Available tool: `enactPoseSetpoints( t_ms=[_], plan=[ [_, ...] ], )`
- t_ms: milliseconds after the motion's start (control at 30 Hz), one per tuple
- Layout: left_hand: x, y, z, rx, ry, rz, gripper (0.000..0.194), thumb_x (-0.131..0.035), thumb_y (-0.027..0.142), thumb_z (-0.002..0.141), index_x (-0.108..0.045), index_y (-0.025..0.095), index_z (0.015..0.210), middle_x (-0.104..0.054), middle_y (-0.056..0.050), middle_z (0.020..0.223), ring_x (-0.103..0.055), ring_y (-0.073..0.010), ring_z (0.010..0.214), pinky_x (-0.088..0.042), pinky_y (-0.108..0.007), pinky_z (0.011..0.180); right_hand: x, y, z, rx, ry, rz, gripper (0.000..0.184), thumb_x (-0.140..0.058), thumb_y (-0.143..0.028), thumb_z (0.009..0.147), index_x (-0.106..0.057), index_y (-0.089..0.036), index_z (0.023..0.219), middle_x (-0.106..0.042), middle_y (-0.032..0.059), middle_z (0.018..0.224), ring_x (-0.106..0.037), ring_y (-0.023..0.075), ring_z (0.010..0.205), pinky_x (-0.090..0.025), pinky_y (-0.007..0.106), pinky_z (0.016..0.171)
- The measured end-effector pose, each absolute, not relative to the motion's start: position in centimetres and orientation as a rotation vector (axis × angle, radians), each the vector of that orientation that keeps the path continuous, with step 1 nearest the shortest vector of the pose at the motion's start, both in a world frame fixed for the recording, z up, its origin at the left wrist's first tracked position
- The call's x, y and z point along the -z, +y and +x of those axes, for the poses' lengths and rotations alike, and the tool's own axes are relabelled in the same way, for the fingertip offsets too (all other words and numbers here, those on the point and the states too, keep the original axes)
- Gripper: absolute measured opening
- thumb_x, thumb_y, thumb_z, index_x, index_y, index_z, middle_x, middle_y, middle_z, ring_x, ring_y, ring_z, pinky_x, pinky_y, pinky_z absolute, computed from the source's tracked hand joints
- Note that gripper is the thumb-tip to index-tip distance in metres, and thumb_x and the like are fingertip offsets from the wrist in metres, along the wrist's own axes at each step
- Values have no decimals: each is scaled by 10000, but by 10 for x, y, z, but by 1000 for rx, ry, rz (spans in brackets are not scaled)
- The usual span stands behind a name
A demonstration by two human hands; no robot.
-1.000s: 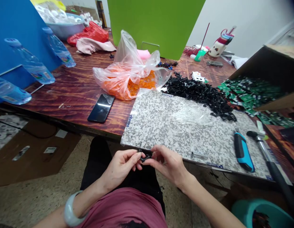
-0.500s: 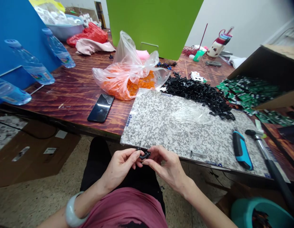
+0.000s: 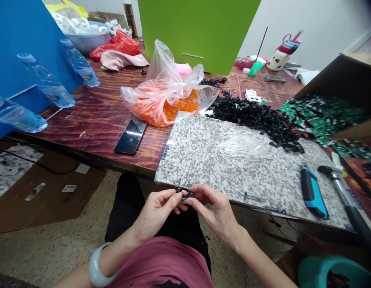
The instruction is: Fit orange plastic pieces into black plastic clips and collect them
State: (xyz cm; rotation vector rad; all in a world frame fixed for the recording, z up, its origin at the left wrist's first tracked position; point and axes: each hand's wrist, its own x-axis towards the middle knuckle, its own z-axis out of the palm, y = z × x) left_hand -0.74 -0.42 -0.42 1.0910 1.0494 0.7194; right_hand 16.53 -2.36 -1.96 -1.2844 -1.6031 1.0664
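Both my hands meet just in front of the near edge of a speckled granite slab (image 3: 233, 168), pinching a small black plastic part (image 3: 185, 195) between their fingertips. My left hand (image 3: 155, 212), with a pale bangle (image 3: 98, 266) on its wrist, grips the part from one side. My right hand (image 3: 212, 208) holds its other side. A heap of similar black plastic parts (image 3: 257, 120) lies at the slab's far edge. A crumpled clear plastic sheet (image 3: 245, 145) rests on the slab.
A blue-handled utility knife (image 3: 313, 194) and a metal-shafted hammer (image 3: 347, 196) lie on the slab's right side. Green circuit boards (image 3: 320, 116) spill from a cardboard box (image 3: 338, 80). A phone (image 3: 131, 137), a bag of orange parts (image 3: 167, 96) and water bottles (image 3: 46, 82) share the wooden table (image 3: 92, 120).
My hands stay together on the black part, which turns slightly between my fingers. The whole scene shifts a little to the right in view as my head moves.
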Motion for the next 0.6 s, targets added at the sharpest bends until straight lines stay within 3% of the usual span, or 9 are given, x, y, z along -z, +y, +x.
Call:
enactPoseSetpoints(
  t_ms=[600],
  plan=[
    [8, -5, -8, -730, 1044, 1056, 245, -585, 279, 829, -735, 101, 904, -715, -50, 689, -598, -137, 622, -463, -228, 605, 18, -24, 165, -1067, -1629, -1303, 144, -579, -261, 862, -599, -165, 967, -628, 21, 729, -564, 103, 581, -461, 208, 532]
  ],
)
